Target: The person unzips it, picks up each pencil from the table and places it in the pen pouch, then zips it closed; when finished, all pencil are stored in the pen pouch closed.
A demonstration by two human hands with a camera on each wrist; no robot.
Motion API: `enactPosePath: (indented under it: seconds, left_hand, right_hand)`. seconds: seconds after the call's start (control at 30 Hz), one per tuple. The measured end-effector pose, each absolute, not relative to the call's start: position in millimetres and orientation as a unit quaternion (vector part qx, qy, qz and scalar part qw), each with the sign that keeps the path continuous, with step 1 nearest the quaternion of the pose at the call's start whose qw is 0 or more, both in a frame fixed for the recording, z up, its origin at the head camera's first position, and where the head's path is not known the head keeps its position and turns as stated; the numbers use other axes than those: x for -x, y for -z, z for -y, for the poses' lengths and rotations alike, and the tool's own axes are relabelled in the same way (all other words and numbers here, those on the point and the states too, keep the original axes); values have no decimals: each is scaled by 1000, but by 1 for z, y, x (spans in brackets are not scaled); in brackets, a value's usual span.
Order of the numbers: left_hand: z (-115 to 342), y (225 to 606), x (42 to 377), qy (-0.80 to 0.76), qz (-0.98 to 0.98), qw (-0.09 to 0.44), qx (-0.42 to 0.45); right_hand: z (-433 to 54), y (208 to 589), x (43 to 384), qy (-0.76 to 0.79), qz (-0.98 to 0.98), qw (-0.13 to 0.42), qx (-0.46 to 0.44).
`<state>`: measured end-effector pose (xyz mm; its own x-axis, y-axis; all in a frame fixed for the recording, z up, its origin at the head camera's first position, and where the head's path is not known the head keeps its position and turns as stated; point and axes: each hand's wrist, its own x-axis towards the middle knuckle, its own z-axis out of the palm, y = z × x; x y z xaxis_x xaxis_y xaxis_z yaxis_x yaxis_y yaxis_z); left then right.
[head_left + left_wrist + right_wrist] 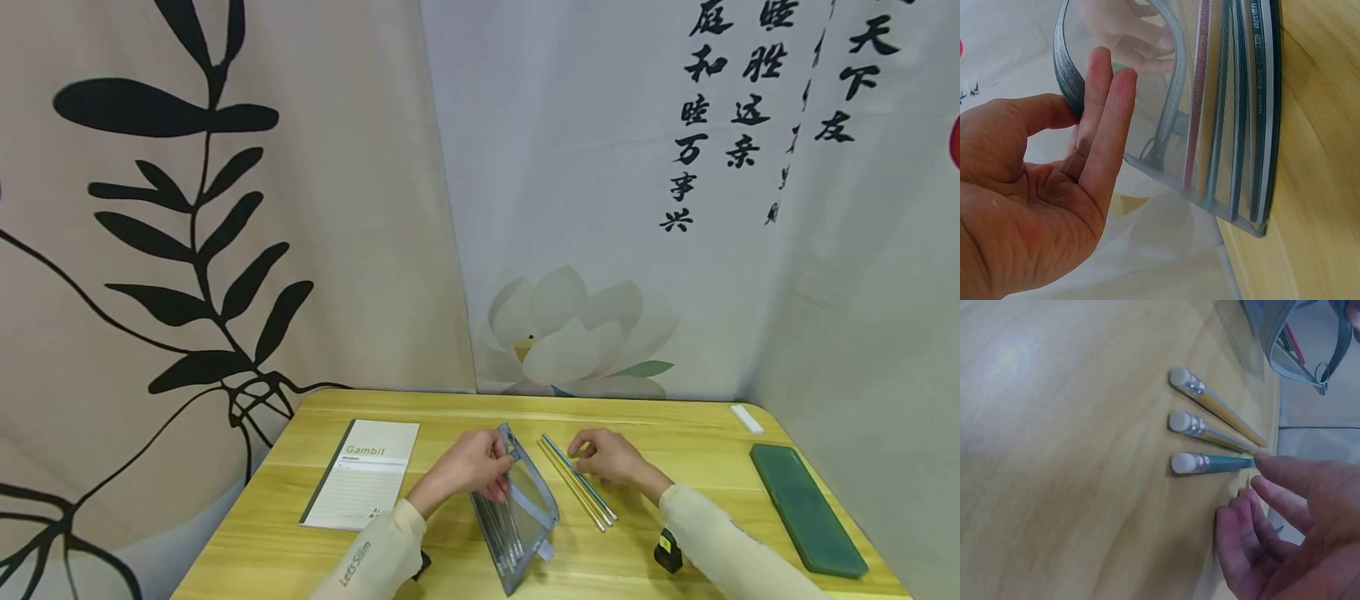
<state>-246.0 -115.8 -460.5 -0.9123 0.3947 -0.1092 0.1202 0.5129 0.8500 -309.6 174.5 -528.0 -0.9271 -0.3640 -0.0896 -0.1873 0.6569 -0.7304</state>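
Note:
A grey mesh zip pouch (550, 510) stands tilted in front of me, several pencils (1215, 125) showing through its side. My left hand (474, 462) pinches the pouch's top edge between thumb and fingers, holding the mouth apart. Three pencils with white erasers lie on the table to the pouch's right: two yellowish ones (1225, 415) and a teal one (1225, 464). At the teal pencil's far end is my right hand (611, 458), thumb and index finger apart; whether a fingertip touches it I cannot tell. The other right fingers bend loosely near the tabletop.
A white notebook (367, 475) marked "Gambit" lies left of the pouch. On the right are a dark green case (806, 508) and a small white block (747, 418) near the table's back corner. Printed curtains hang behind the wooden table (255, 533).

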Motion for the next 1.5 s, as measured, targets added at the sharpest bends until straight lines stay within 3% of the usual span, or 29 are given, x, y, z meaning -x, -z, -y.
enactPosePath:
  seconds: [1.5]
  left_hand:
    - [114, 461, 249, -473, -855, 153, -146]
  right_hand:
    - [-163, 520, 313, 307, -940, 83, 127]
